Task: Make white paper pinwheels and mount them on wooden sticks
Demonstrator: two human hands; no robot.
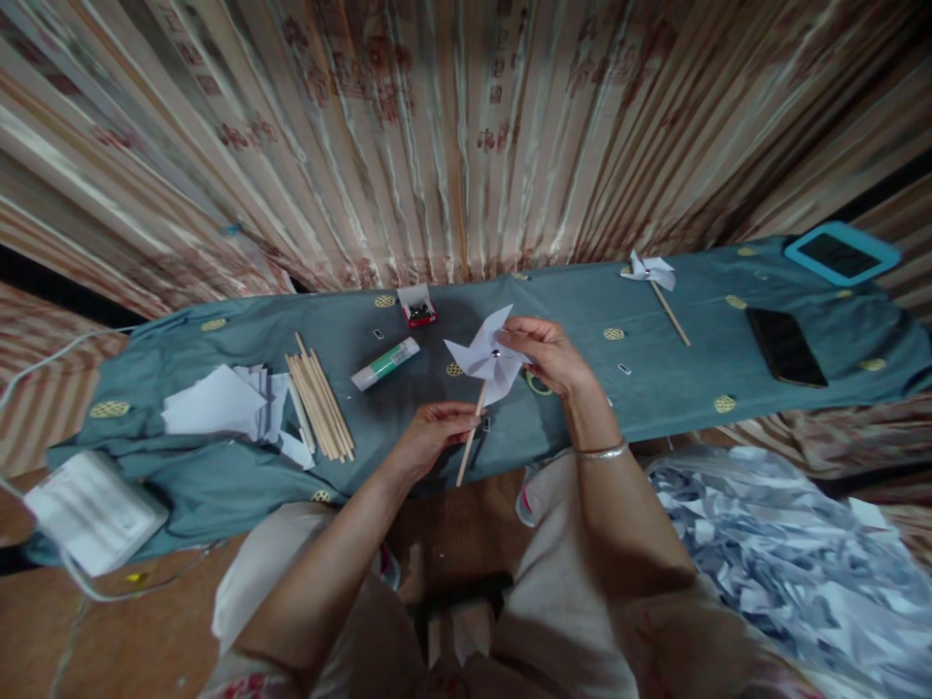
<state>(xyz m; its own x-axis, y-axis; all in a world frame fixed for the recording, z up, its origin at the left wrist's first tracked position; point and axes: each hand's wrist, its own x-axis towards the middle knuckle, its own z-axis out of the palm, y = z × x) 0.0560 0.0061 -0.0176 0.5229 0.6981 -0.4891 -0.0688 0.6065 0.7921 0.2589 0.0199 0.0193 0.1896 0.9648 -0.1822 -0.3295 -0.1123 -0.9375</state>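
A white paper pinwheel (482, 361) on a wooden stick is held up over the cloth-covered table, its blades facing me and a shiny pin at the centre. My left hand (442, 432) pinches the stick below the blades. At the right side of the blades, the fingers of my right hand (549, 351) are closed on the paper near the pin. Partly hidden beneath that hand is a roll of tape (540, 384). A glue stick (385, 364) and a small red box of pins (417, 309) lie to the left of the pinwheel.
Several wooden sticks (321, 408) lie beside stacked paper pieces (215, 403) on the left, near a white box-like device (94, 515) with a cable. Rightward are another pinwheel (653, 274), a phone (784, 347) and a blue-framed device (843, 253). Paper pinwheels or scraps (793, 553) fill the lower right.
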